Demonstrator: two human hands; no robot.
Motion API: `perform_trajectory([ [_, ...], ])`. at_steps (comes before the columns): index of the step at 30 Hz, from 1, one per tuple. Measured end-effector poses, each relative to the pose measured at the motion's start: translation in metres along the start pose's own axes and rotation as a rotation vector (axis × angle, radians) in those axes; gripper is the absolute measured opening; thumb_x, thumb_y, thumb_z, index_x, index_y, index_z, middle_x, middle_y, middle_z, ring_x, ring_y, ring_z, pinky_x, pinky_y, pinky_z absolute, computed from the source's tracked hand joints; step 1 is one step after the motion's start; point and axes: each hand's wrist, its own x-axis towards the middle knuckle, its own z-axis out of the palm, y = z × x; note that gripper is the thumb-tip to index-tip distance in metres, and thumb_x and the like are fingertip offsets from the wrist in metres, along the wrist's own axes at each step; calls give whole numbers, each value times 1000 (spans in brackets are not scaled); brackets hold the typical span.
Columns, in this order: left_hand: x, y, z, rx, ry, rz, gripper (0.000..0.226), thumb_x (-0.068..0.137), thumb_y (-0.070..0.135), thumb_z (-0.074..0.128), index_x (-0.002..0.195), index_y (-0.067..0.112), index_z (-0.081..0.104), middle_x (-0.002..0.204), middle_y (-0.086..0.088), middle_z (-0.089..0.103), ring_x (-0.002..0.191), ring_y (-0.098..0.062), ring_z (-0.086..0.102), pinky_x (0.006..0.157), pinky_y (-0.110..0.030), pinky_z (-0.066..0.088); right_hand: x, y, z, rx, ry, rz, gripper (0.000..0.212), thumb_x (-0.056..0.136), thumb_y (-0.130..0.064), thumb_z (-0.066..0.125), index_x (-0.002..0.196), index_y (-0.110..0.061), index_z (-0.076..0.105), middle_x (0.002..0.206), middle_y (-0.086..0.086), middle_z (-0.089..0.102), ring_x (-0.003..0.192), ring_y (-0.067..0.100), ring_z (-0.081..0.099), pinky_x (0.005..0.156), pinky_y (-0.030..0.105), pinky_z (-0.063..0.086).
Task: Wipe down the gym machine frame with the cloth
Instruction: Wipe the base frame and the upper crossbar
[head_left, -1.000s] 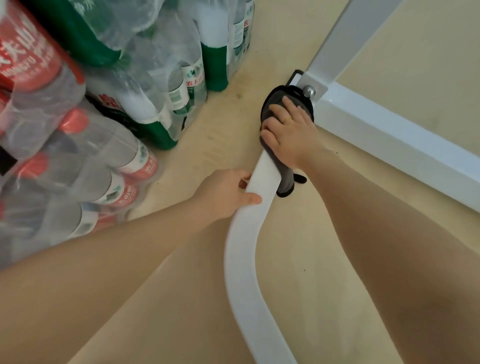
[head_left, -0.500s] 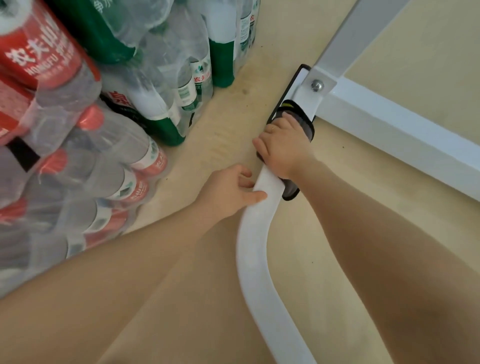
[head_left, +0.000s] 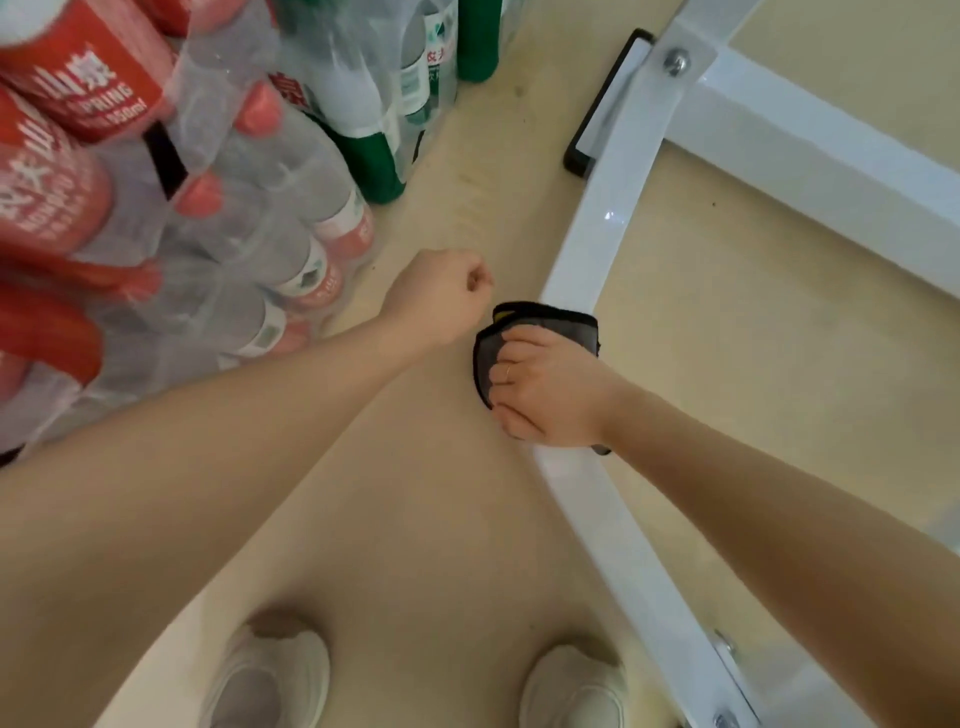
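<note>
Frame, white gym-machine tubing, runs diagonally w/ cross bar bolted on at upper right, black foot pad at that joint. Stacked water-bottle packs crowd upper left, floor beige, 2 pale shoes at bottom. Step in hand, by the look of it: mid-wipe along the curved tube, roughly halfway btwn the 2 bolted ends. Cloth, dark grey w/ black trim, draped over the tube and pressed there by right hand, fingers curled down over it, gripping cloth against metal. Left hand off the frame, just beside the cloth, curled into a loose fist holding nothing. Next move prob. calls for sliding along the tube toward either end, keeping pressure around the rounded edge, not only the top face. Open floor both sides of the tube; bottles near on left but not touching, so elbow room tighter there. Bolt heads and bracket corners likely snag points for cloth.
</note>
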Motion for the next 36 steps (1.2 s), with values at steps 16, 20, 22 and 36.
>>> perform_trajectory([
  [16, -27, 1, -12, 13, -42, 103, 28, 91, 14, 44, 114, 11, 61, 114, -6, 61, 102, -22, 56, 82, -25, 42, -63, -90, 19, -11, 66, 594, 66, 76, -17, 42, 140, -9, 32, 149, 19, 29, 135, 32, 26, 111, 43, 26],
  [20, -35, 3, -4, 13, -113, 157, 27, 89, 11, 47, 111, 10, 62, 110, -7, 63, 101, -23, 57, 88, -29, 46, -42, -83, 12, 198, 49, 920, 78, 87, -50, 41, 147, -4, 20, 155, 15, 15, 141, 33, 22, 108, 43, 31],
  [22, -38, 3, -1, 31, -145, 171, 27, 89, 11, 47, 111, 9, 64, 109, -9, 64, 101, -24, 58, 88, -29, 46, -52, -87, 11, 190, 23, 886, 77, 92, -57, 18, 146, -3, 23, 155, 15, 16, 140, 32, 24, 107, 41, 32],
  [36, -53, 11, 23, 0, -265, 195, 50, 93, 15, 43, 142, 16, 33, 134, -8, 48, 121, -21, 46, 97, -26, 36, -66, -119, 17, 17, 24, 907, 87, 64, -13, 81, 138, -7, 36, 142, 18, 42, 117, 44, 51, 88, 49, 48],
])
